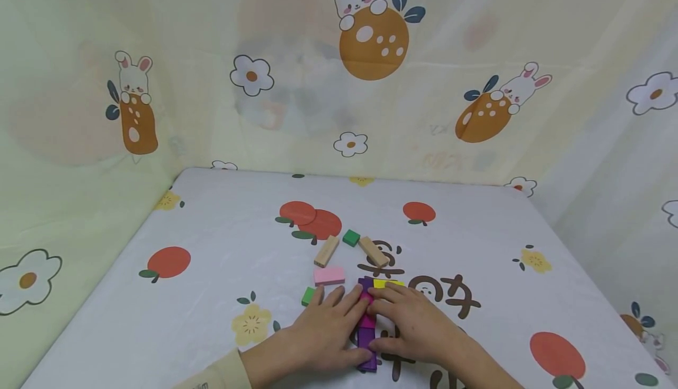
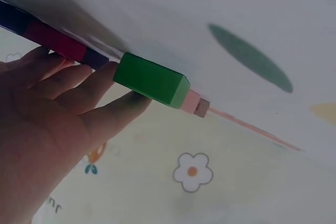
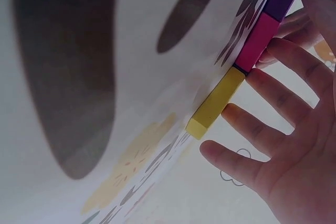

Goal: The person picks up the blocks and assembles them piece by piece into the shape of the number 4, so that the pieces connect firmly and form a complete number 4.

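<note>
A line of blocks runs between my hands in the head view: a purple block (image 1: pixel 366 340) at the near end, a magenta block (image 1: pixel 368 321) in the middle and a dark purple block (image 1: pixel 365 282) at the far end. My left hand (image 1: pixel 324 331) lies along its left side with fingers extended, the thumb by the near block. Opposite, my right hand (image 1: pixel 421 323) touches the line with spread fingers. A yellow block (image 3: pixel 216 102) juts right from the far end, near the right fingertips. By the left fingers sits a green block (image 2: pixel 149 78).
Beyond the left hand lies a pink block (image 1: pixel 329 276). Farther back are a left wooden block (image 1: pixel 326 252), a right wooden block (image 1: pixel 374 252) and a small green block (image 1: pixel 351 238) between them. A printed cloth (image 1: pixel 212 218) covers the table; patterned curtains (image 1: pixel 296 112) stand behind it.
</note>
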`<state>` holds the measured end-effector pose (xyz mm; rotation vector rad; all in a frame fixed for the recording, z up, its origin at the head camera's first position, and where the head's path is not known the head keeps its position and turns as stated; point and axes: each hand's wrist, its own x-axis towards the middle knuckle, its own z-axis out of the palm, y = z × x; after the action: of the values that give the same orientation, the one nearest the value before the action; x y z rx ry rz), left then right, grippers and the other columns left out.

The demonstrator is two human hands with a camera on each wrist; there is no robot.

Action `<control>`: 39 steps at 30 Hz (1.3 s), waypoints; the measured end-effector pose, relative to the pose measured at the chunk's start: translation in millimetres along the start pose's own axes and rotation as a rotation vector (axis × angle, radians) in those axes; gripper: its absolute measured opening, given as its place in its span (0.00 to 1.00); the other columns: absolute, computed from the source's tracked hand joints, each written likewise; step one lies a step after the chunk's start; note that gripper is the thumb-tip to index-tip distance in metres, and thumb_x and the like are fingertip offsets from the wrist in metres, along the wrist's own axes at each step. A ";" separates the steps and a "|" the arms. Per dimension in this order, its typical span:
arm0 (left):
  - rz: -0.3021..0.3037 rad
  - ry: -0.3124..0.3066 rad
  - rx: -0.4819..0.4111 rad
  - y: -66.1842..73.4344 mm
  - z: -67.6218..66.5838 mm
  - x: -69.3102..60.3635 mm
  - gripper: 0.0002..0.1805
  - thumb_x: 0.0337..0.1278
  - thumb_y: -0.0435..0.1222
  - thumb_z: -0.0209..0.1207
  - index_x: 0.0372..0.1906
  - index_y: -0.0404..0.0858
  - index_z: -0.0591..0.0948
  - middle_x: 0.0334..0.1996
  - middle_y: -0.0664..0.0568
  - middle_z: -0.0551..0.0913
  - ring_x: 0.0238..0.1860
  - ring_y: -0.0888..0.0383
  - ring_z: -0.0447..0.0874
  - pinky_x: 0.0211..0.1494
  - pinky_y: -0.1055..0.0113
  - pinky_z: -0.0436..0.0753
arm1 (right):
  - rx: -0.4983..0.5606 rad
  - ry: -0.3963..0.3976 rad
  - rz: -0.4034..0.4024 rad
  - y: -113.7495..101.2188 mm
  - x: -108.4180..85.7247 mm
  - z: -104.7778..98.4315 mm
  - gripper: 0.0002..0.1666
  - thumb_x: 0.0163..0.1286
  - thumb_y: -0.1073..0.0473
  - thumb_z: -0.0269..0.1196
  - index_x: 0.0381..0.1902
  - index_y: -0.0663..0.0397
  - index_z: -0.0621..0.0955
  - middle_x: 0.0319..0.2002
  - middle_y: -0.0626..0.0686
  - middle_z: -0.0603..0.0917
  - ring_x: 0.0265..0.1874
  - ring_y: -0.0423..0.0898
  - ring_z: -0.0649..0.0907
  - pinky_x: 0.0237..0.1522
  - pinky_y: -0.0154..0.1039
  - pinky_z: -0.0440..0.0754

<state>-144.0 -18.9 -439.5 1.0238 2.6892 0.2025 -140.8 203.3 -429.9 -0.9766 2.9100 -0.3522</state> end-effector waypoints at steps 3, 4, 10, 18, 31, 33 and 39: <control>0.003 0.011 0.009 -0.1 -1.6 0.1 0.49 0.65 0.71 0.50 0.84 0.53 0.55 0.85 0.55 0.50 0.83 0.44 0.54 0.80 0.33 0.54 | 0.002 -0.004 -0.001 0.2 0.0 -0.6 0.27 0.63 0.34 0.70 0.53 0.41 0.85 0.65 0.51 0.82 0.70 0.60 0.76 0.67 0.66 0.74; 0.005 0.020 0.007 -0.3 -2.6 0.1 0.49 0.65 0.71 0.50 0.84 0.52 0.55 0.85 0.55 0.50 0.83 0.44 0.54 0.80 0.33 0.54 | 0.003 -0.006 -0.001 0.4 -0.1 -0.9 0.28 0.64 0.33 0.70 0.54 0.41 0.85 0.65 0.51 0.82 0.70 0.60 0.76 0.67 0.67 0.74; -0.006 0.123 0.056 -8.6 -15.2 6.4 0.44 0.68 0.65 0.54 0.81 0.47 0.63 0.80 0.51 0.64 0.79 0.47 0.63 0.77 0.37 0.64 | 0.009 -0.020 0.007 0.7 0.7 -1.4 0.31 0.65 0.29 0.67 0.55 0.41 0.86 0.67 0.51 0.81 0.70 0.60 0.76 0.66 0.67 0.74; -0.063 0.236 0.264 -31.6 -30.9 24.1 0.22 0.67 0.50 0.65 0.61 0.49 0.82 0.55 0.55 0.85 0.55 0.53 0.84 0.57 0.54 0.83 | 0.012 -0.051 0.040 0.0 0.8 -1.7 0.30 0.63 0.30 0.69 0.54 0.40 0.86 0.68 0.50 0.81 0.70 0.59 0.75 0.67 0.66 0.75; -0.035 0.313 0.434 -46.0 -24.9 36.7 0.09 0.64 0.41 0.70 0.48 0.53 0.90 0.41 0.56 0.87 0.41 0.57 0.81 0.35 0.69 0.75 | -0.001 -0.047 0.021 -0.1 1.9 -1.6 0.30 0.64 0.29 0.68 0.54 0.39 0.86 0.68 0.50 0.81 0.70 0.59 0.75 0.67 0.64 0.75; -0.028 0.323 0.460 -46.4 -23.7 36.6 0.09 0.64 0.42 0.70 0.48 0.53 0.89 0.41 0.56 0.87 0.41 0.57 0.81 0.35 0.69 0.75 | -0.006 -0.047 0.020 -0.2 1.9 -1.8 0.30 0.64 0.29 0.67 0.54 0.39 0.86 0.68 0.50 0.81 0.70 0.59 0.75 0.67 0.64 0.75; -0.028 0.343 0.491 -46.5 -20.0 37.7 0.10 0.63 0.41 0.71 0.48 0.53 0.89 0.41 0.56 0.87 0.40 0.57 0.81 0.37 0.69 0.76 | -0.014 -0.043 0.017 -0.2 1.4 -2.8 0.31 0.64 0.28 0.67 0.54 0.40 0.86 0.67 0.50 0.81 0.70 0.59 0.76 0.67 0.62 0.75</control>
<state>-206.3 -29.1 -437.7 1.1660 3.1519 -0.3386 -142.1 202.8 -427.1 -0.9490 2.8838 -0.3068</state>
